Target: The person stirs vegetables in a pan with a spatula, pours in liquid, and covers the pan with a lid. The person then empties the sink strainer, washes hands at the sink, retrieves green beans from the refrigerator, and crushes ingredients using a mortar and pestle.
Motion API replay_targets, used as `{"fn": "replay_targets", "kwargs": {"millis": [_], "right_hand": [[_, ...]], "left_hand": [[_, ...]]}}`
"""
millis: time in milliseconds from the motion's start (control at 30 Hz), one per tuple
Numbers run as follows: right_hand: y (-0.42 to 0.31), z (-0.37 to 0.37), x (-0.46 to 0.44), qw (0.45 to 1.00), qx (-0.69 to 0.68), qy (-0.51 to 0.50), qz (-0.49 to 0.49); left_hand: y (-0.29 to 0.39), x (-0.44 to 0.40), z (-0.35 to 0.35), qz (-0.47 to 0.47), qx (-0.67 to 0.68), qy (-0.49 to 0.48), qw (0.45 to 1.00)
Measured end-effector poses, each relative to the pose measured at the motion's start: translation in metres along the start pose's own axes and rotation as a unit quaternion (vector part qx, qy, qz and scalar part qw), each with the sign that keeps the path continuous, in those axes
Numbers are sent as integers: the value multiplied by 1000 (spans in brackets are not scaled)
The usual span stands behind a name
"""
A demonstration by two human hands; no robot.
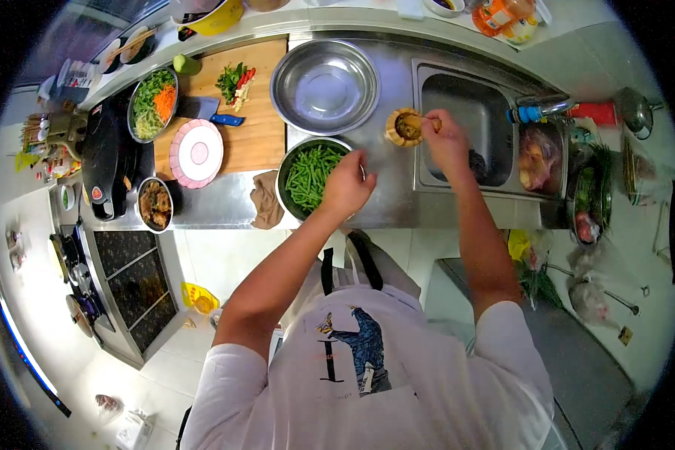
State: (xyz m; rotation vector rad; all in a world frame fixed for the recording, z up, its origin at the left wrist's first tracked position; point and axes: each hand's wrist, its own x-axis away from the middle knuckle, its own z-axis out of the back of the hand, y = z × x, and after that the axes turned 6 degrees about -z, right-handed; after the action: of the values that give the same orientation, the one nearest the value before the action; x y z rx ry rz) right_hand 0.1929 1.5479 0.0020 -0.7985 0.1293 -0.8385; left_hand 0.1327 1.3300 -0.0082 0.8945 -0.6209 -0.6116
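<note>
My left hand (346, 186) is over the right edge of a metal bowl of cut green beans (310, 176), its fingers curled together; whether they pinch anything is too small to tell. My right hand (447, 142) is closed on the end of a small wooden spoon (430, 125), whose other end reaches into a small round wooden jar (404, 127) with dark contents. The jar stands on the steel counter (394, 176), left of the sink. Behind the beans lies a wide, shallow metal basin (325, 87). A brown cloth (266, 199) touches the counter's front edge beside the bean bowl.
A cutting board (266, 150) holds a knife (226, 119), chopped vegetables (236, 84) and pink-rimmed plates (196, 154). Further left are a bowl of shredded vegetables (153, 105), a bowl of brown pieces (155, 205) and a black appliance (106, 161). The sink (465, 94) lies right.
</note>
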Motion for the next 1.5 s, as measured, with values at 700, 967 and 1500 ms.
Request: {"fn": "replay_targets", "kwargs": {"millis": [700,967,1500], "right_hand": [[28,-8,5,999,-28,-11,15],[1,32,36,994,-94,-31,-44],[-67,-10,99,883,-336,-295,-146]], "left_hand": [[-26,-115,-80,-212,7,70,975],[18,-74,-24,-246,33,46,968],[-1,63,78,-143,-47,159,976]]}}
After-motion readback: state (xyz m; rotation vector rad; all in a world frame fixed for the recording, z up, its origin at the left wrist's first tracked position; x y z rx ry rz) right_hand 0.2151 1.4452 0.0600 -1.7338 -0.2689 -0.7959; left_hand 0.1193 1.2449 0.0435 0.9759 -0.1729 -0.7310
